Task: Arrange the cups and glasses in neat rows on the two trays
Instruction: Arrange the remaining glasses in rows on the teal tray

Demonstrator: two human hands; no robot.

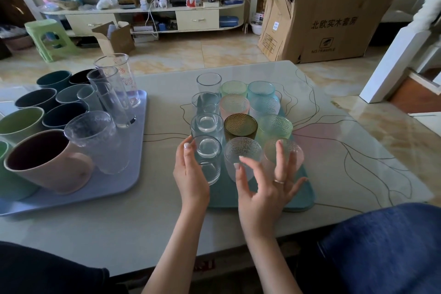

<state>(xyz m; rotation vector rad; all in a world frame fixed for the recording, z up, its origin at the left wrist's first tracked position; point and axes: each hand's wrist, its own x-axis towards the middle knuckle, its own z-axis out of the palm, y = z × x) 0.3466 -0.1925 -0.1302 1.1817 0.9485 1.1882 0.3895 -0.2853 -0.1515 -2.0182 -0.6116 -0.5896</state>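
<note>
The table (238, 217) carried two trays, and the work appeared close to finished, though that is a judgement from the layout alone. The teal tray (298, 200), ahead of the person, held twelve glasses in three columns of four running from 6 toward 12 o'clock: clear glasses on the left, textured tinted ones in the middle and right columns. The rows there read as tidy, with the glasses close together or touching. The left hand (191, 174) was cupped around the near clear glass (207, 160) at the 7 o'clock corner of that tray, thumb and palm against its left side; whether the fingers behind it closed fully could not be told. The right hand (265, 186) was spread wide, fingers splayed over the frosted glass (242, 154) and the pink glass (286, 154) in the front row, gripping nothing; contact with either could not be confirmed. The lilac tray (124, 179), at 9 o'clock, held the opaque cups (47, 162) toward its left and tall clear glasses (114, 93) toward its right. That tray looked less regular: a textured tumbler (95, 138) stood just beside the pink cup, and the tall glasses were bunched rather than evenly spaced, though lens distortion made alignment hard to judge. No loose cups or glasses were seen on the table outside the trays. Remaining work seemed confined to squaring the front row and possibly straightening the lilac tray.
</note>
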